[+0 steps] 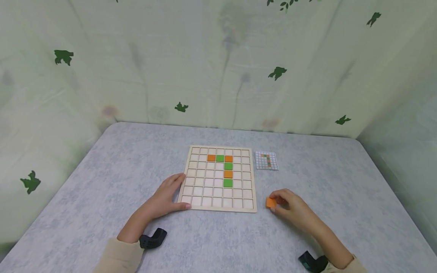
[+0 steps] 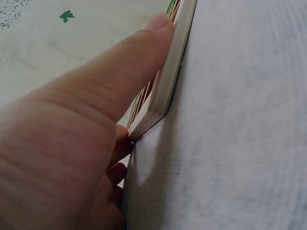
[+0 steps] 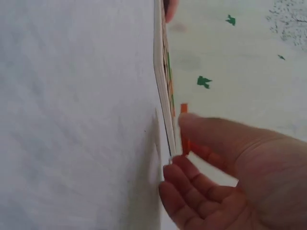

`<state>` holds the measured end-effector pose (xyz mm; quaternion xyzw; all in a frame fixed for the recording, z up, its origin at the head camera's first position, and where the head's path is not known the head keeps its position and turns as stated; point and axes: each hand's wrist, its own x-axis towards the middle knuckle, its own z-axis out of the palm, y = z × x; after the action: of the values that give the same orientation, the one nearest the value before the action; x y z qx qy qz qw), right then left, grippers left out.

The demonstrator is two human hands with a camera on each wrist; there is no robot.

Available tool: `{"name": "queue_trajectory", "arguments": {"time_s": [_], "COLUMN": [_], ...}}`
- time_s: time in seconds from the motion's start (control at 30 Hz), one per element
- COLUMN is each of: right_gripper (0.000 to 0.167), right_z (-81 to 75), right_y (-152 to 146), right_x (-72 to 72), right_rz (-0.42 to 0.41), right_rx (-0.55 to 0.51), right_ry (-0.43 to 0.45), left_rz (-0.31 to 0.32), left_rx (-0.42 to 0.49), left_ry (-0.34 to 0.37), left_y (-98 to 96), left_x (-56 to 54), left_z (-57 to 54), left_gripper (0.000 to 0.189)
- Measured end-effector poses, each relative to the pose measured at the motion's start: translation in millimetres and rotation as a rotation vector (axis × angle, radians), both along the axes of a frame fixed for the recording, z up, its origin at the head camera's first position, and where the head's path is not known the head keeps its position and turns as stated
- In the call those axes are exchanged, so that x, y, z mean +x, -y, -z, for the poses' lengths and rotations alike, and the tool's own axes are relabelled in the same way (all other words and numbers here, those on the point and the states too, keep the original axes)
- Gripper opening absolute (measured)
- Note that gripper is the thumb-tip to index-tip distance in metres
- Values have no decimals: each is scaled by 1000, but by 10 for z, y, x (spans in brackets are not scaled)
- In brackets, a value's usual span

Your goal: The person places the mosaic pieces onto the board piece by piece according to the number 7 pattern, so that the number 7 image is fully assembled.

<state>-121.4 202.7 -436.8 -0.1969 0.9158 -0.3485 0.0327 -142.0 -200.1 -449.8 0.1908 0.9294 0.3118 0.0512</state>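
Observation:
A wooden grid board [image 1: 237, 193] lies on the table, with orange tiles [image 1: 228, 174] and green tiles [image 1: 228, 183] set in its squares. They form a short row near the top and a column running down from the row's right end. My left hand [image 1: 167, 195] rests at the board's lower left corner. Its straight thumb [image 2: 129, 62] lies over the near edge, and its other fingers touch the left side. To the right of the board, my right hand [image 1: 293, 208] pinches an orange tile [image 1: 271, 203] between thumb and fingertips, standing on edge in the right wrist view.
A small pattern card [image 1: 266, 160] lies just right of the board's upper corner, printed with a similar coloured shape on a grid. The grey table [image 1: 143, 151] meets hanging curtains [image 1: 205, 68] with leaf and bird prints at the back and sides.

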Motion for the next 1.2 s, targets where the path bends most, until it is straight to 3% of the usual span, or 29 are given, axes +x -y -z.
{"name": "queue_trajectory", "arguments": {"time_s": [0.3,0.47,0.8,0.97,1.2], "right_gripper": [30,30,26,24,23], "right_z": [-209,-233,-90,27,74], "right_y": [246,473,865,962,1032], "right_x": [-129,-225,-366,-371,-372], "right_rz": [-112,-147,-187,-174,-162], "right_rx": [-106,-172,-204,-154,-83], "right_ry": [-90,-121,-39,-32,-45], "left_rz": [-3,2,-1,-6,-13], "left_rx": [8,15,14,9,8], "left_ry": [2,0,-9,2,18], "left_y": [-1,0,-15,-20,-13], "left_x": [-15,-16,-10,-3,6], "left_z": [2,6,2,-4,-20], "left_gripper": [104,104,103,103,105]}}
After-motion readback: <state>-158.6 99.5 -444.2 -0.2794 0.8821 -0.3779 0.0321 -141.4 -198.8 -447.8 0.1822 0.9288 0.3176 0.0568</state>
